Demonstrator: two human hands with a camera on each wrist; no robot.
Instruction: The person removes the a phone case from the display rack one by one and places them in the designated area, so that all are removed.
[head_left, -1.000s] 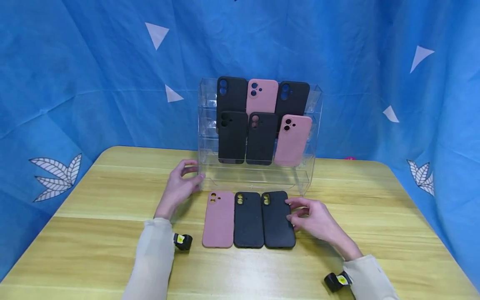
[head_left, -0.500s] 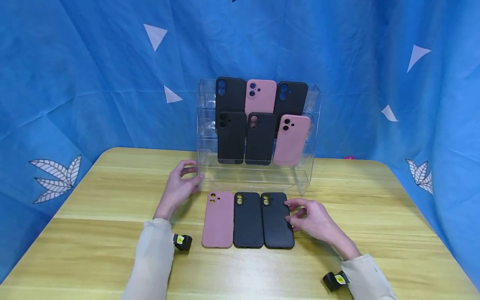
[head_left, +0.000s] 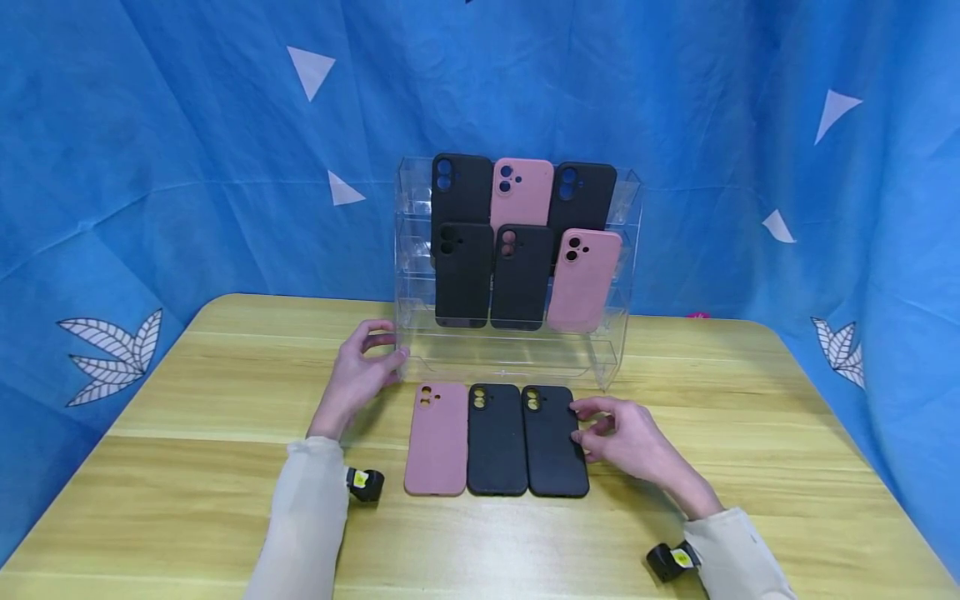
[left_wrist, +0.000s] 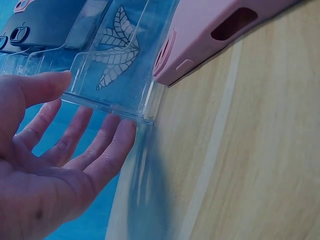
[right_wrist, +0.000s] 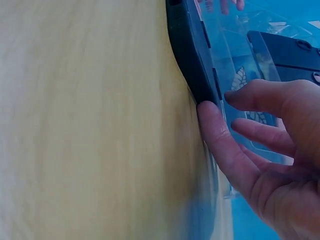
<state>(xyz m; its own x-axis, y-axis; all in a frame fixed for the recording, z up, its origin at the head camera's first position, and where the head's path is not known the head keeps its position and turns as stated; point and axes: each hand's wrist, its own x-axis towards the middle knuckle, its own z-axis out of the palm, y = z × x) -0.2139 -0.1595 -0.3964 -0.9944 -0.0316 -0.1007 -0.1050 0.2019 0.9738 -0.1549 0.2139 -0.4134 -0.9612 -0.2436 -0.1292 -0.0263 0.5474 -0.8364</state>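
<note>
Wood table is bearing acrylic stand, loosely spread left hand touching it. In front, right hand, fingers narrowly parted, is touching rightmost black phone case; uneven nudging could skew it.

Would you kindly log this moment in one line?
left hand: touching clear rack | right hand: touching rightmost phone case on table

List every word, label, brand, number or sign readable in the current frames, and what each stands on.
No text can be read in any view.
Small yellow stickers on the black wrist cameras: any marking is too small to read.
Pink and black rectangular phone cases: no legible lettering.
Clear plastic tiered rack: no legible label.
Blue fabric backdrop: white triangles and leaf drawings, no readable words.
</note>
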